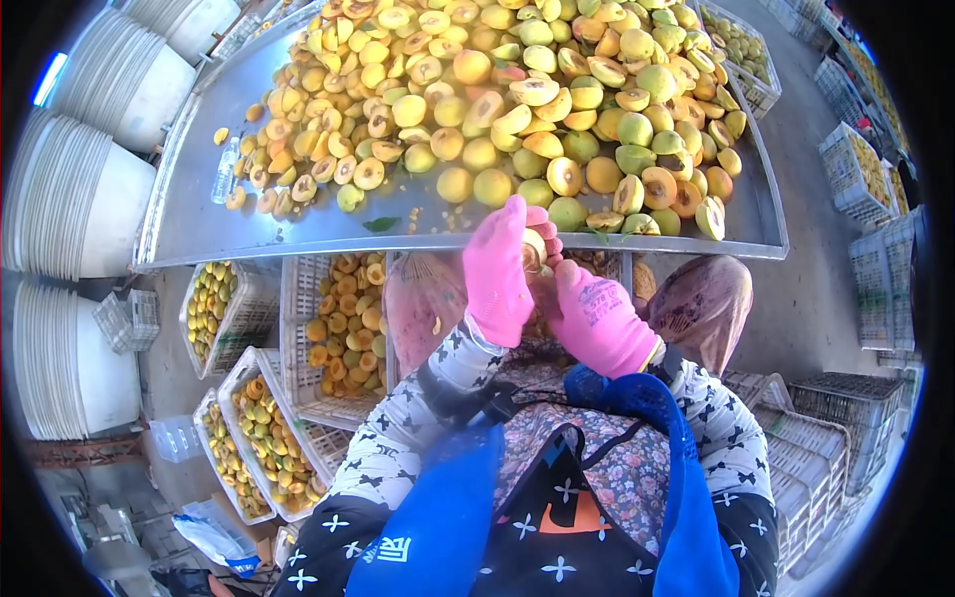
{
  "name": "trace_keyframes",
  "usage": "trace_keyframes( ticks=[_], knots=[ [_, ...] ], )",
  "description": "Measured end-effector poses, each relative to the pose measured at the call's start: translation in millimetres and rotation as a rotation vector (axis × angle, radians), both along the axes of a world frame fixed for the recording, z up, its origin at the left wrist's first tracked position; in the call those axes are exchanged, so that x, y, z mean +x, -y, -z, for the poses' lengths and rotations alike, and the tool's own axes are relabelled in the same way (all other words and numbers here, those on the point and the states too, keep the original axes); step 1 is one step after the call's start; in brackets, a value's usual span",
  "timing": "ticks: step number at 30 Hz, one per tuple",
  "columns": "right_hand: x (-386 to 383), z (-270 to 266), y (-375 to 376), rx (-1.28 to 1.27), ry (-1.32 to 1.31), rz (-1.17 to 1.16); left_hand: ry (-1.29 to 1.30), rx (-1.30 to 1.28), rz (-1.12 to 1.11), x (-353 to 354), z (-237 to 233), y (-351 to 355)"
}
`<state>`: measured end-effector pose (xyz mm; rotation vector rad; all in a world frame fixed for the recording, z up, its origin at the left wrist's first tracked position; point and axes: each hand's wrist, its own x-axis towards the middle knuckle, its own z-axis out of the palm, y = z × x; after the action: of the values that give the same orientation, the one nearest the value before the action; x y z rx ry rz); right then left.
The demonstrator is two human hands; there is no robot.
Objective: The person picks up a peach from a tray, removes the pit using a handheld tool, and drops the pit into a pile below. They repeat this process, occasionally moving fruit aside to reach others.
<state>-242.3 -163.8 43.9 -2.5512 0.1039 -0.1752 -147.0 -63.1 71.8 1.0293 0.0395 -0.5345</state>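
"What are your fingers doing?"

"My left hand (497,274), in a pink glove, is closed around a piece of fruit (534,249). My right hand (605,318), gloved too, has its fingers bent in close beside it; I can't tell whether they're pinching anything."

"And where's that piece?"

"Between my hands, at the near edge of the metal table (428,242). The table's raised rim is right in front of me, below the heap of fruit (473,154), whole and halved."

"Anything else up there?"

"A clear bottle (227,171) lies to the left of the heap, and a green leaf (381,224) sits near the rim."

"Much room around you?"

"Not a lot. My knees (708,298) come up on either side, and a crate of halves (300,338) stands just left of them. My gloves hide part of what's beneath. Farther left are stacked white tubs (80,199); to my right, stacked crates (811,448)."
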Motion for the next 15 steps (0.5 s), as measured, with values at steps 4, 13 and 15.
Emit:
trace_keyframes(
  ticks=[4, 13, 15],
  knots=[
    [-4, 0, -12, 0.314, 0.041, -0.029, 0.055, 0.051, 0.040, 1, -3, -5],
    [-10, -36, 5, 1.461, -0.615, -0.141, 0.348, -0.134, 0.583, 20, -13, -16],
    [-13, -29, 3, 1.428, -0.544, -0.102, 0.254, 0.030, 0.391, 13, -14, -7]
  ],
)
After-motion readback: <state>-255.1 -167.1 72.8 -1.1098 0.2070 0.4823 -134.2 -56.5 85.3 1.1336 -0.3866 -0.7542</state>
